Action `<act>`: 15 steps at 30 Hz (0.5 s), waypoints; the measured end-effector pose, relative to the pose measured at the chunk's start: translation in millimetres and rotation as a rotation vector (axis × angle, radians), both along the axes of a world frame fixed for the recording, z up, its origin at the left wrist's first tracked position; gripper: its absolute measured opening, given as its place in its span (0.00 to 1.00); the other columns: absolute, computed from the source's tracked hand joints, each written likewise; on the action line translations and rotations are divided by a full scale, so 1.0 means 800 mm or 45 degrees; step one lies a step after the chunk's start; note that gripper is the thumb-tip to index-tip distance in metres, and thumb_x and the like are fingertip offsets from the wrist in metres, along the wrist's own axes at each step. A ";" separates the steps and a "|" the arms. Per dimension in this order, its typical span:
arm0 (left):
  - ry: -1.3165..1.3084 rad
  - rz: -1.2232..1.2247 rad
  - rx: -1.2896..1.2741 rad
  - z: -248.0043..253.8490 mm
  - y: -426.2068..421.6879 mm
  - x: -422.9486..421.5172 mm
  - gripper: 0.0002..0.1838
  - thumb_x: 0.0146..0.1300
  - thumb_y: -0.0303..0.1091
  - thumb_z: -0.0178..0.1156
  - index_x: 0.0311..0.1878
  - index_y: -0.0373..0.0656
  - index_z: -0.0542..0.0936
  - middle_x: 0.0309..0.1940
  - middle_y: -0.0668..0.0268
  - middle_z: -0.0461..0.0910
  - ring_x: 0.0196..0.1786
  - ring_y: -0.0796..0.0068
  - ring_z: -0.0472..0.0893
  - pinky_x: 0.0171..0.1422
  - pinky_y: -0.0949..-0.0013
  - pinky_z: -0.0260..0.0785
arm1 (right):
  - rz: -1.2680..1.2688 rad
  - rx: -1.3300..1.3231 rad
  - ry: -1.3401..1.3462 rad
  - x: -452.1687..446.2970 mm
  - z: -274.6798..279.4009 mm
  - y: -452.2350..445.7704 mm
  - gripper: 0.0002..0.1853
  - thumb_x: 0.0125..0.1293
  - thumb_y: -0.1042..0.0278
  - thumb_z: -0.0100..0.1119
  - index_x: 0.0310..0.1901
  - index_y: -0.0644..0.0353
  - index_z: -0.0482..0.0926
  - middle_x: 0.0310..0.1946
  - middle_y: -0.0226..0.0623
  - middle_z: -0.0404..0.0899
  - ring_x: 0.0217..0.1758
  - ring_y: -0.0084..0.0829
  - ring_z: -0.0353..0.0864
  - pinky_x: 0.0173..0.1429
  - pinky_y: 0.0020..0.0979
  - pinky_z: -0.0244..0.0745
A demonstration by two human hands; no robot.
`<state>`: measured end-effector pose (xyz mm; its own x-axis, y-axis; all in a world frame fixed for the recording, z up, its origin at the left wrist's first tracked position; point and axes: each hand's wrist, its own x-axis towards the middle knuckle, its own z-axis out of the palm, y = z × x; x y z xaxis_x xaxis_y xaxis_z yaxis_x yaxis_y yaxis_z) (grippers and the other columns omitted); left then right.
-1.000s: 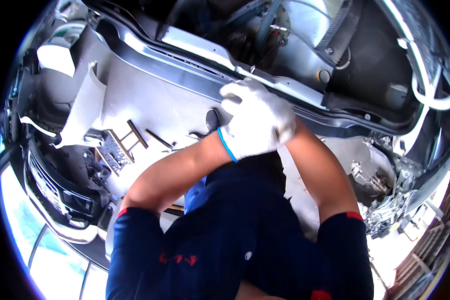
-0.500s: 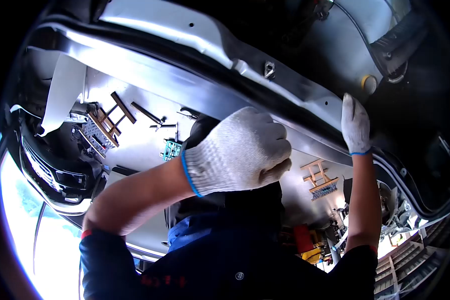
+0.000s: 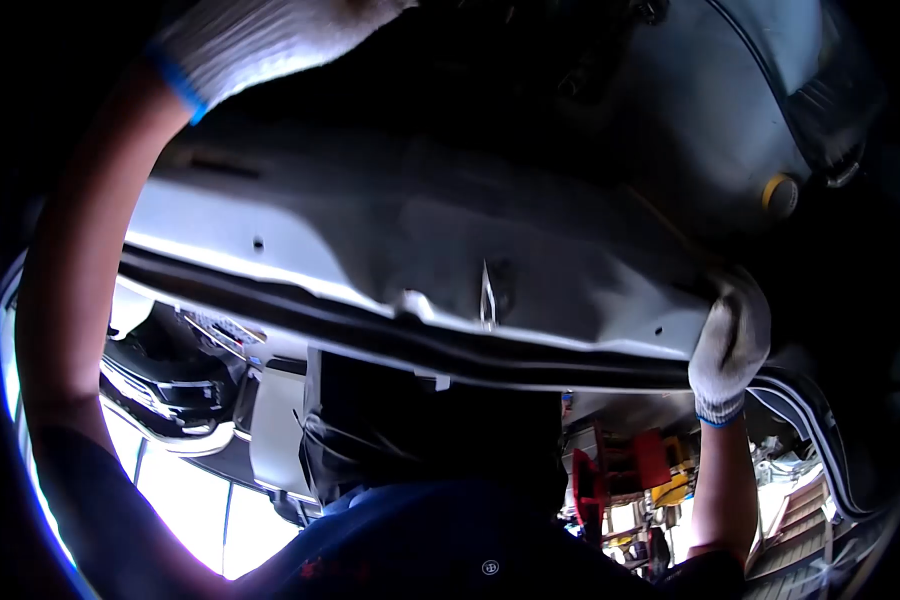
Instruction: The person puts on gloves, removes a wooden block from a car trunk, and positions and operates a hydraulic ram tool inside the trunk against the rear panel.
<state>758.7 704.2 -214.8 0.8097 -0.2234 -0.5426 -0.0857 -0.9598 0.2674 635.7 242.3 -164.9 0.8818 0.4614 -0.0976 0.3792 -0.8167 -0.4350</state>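
A white knitted glove with a blue cuff covers my left hand (image 3: pixel 280 35), which reaches into the dark interior at the top left; its fingers are blurred and partly cut off by the frame. My right hand (image 3: pixel 732 335), also gloved, rests on the right part of the car body's light metal sill (image 3: pixel 410 240), its fingers bent over the edge and pressed together. Along the sill runs a black rubber seal (image 3: pixel 420 350). Near the sill's middle sits a small metal striker (image 3: pixel 488 295).
Inside the car body at the upper right lie a yellow tape roll (image 3: pixel 780 194) and a dark hose (image 3: pixel 755 55). Behind and below are a detached front bumper (image 3: pixel 165 395), red shelving (image 3: pixel 650 458) and a slatted structure (image 3: pixel 800 525).
My two hands have separated. The left has moved up and left into the interior; the right has come to the sill's right part. The view has moved closer over the opening.
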 end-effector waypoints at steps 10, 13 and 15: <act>0.080 -0.462 -0.334 -0.166 0.020 0.030 0.15 0.75 0.42 0.62 0.43 0.38 0.86 0.36 0.51 0.88 0.43 0.50 0.89 0.49 0.49 0.82 | -0.003 -0.166 0.136 0.007 0.006 -0.004 0.22 0.76 0.60 0.45 0.49 0.69 0.86 0.52 0.51 0.88 0.62 0.55 0.85 0.69 0.51 0.78; -0.042 -0.493 -0.482 -0.159 0.027 0.040 0.07 0.71 0.32 0.68 0.45 0.39 0.84 0.41 0.57 0.85 0.46 0.55 0.86 0.51 0.55 0.81 | -0.007 -0.175 0.163 0.008 0.009 -0.001 0.23 0.78 0.57 0.45 0.48 0.68 0.86 0.52 0.51 0.88 0.62 0.57 0.84 0.69 0.53 0.77; -0.292 -0.423 -0.576 -0.159 0.038 0.067 0.07 0.67 0.27 0.69 0.46 0.40 0.84 0.43 0.59 0.85 0.47 0.55 0.86 0.53 0.57 0.81 | -0.001 -0.163 0.162 0.011 0.009 -0.001 0.23 0.78 0.56 0.46 0.47 0.68 0.85 0.51 0.51 0.88 0.60 0.56 0.84 0.67 0.53 0.77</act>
